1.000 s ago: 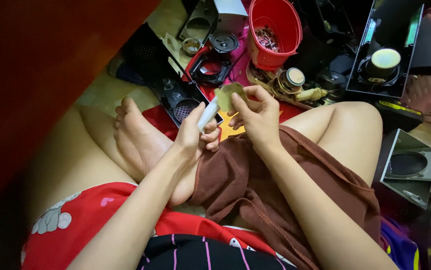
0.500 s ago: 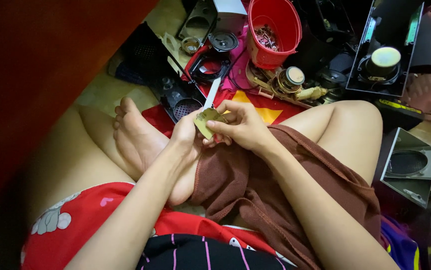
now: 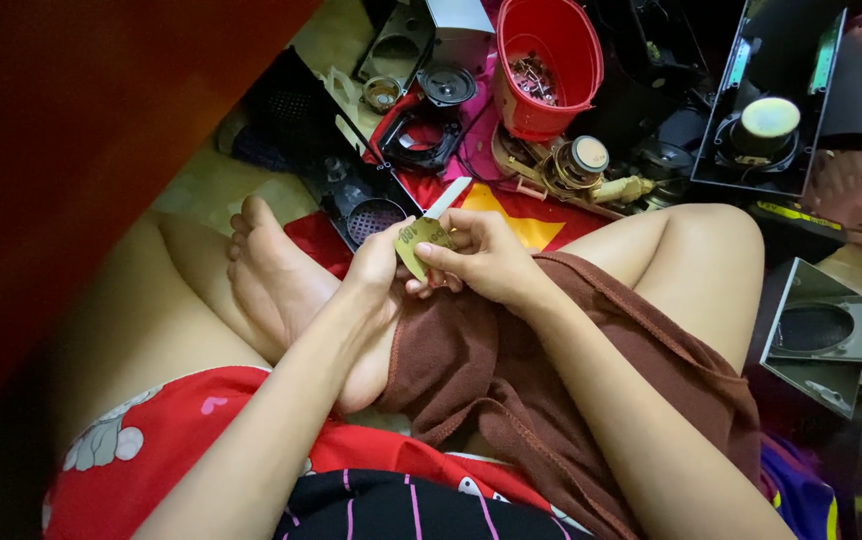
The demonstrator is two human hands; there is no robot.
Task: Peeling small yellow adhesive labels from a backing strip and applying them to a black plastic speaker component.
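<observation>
Both hands meet above the lap—the right hand (image 3: 486,262) pinches a small tan sandpaper piece (image 3: 421,240) against a white-tipped tool (image 3: 448,197), apparently for rubbing. The left hand (image 3: 376,275) closes its grip beneath, steadying both.

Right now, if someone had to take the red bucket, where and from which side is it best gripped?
Grip the red bucket by its open upper rim, probably from above: the mouth faces the camera, and speaker parts crowd its base and sides.
</observation>
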